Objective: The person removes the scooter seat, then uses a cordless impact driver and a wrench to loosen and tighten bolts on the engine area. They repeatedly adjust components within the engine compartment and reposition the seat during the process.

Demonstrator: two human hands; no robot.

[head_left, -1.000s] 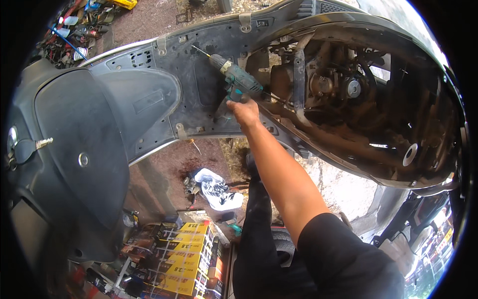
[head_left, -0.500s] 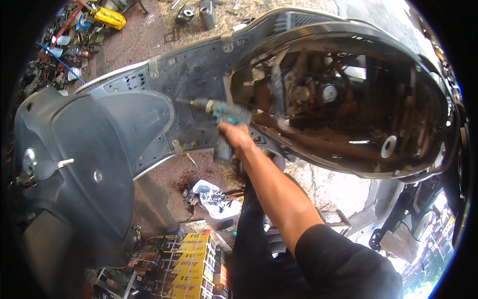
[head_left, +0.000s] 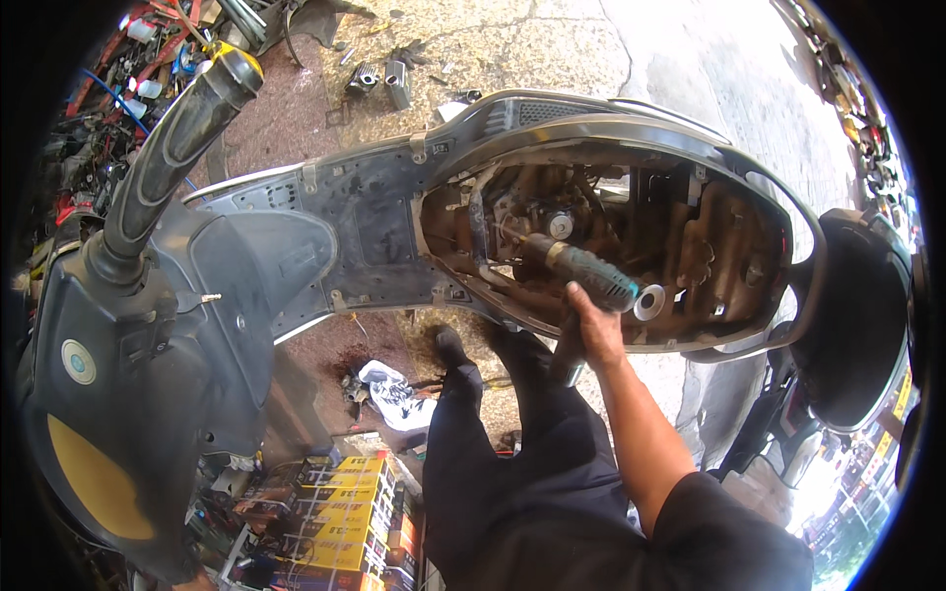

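Note:
My right hand (head_left: 597,330) is wrapped round the handle of a cordless drill (head_left: 591,276), grey and teal. The drill hangs over the open under-seat bay (head_left: 690,236) of a dark scooter, its front end aimed left toward the bay's front edge. Its thin tip is blurred, so contact cannot be made out. Inside the bay are brown, dirty mechanical parts and a round metal piece (head_left: 561,226). At the lower left edge a sliver of my left hand (head_left: 195,583) shows against the near handlebar grip (head_left: 169,557); most of that hand is out of view.
The scooter's bare floorboard (head_left: 384,231) lies left of the bay. A key (head_left: 210,297) sticks out of the front panel. The far handlebar (head_left: 177,158) rises at upper left. Yellow boxes (head_left: 340,502) and a white cloth (head_left: 392,396) are on the near side. Loose metal parts (head_left: 397,84) lie beyond.
The drill has moved right, from above the floorboard to over the bay. The view has shifted; both handlebars and a bit of my left hand now show.

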